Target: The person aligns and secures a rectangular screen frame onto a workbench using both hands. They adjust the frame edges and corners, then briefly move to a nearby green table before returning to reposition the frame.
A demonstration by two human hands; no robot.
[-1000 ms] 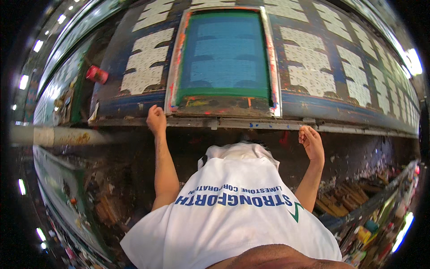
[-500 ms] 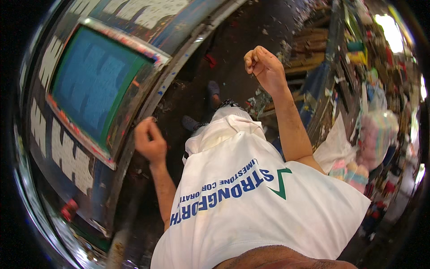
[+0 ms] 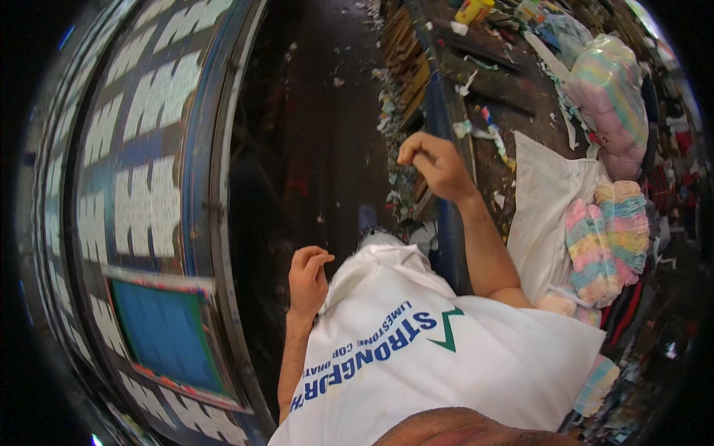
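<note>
My left hand [image 3: 307,279] hangs in front of my white shirt [image 3: 416,334], empty, its fingers loosely bent and a little apart. Higher up and to the right, my right hand [image 3: 439,167] is curled in toward the palm, with nothing visible in it. Neither hand touches anything. On the left, a long dark table [image 3: 197,201] carries rows of white cloth pieces [image 3: 146,215]. A screen-printing frame [image 3: 167,334] with blue mesh and paint-stained edges lies among them. My left hand is nearer to this table; my right hand is beside the edge of the other table.
Along the right runs a cluttered worktable [image 3: 487,82]. It holds a white cloth [image 3: 543,215], pastel cloth bundles [image 3: 599,241] and a plastic-wrapped pastel pack [image 3: 610,100]. Between the tables, scraps lie on the dark floor [image 3: 327,111]. Wooden slats [image 3: 409,74] are stacked beneath the right-hand table.
My view has turned, so the printing frame now sits lower left and more cloth rows show. Both hands have swung lower, the left one closer to my body. The right-hand table is nearer.
</note>
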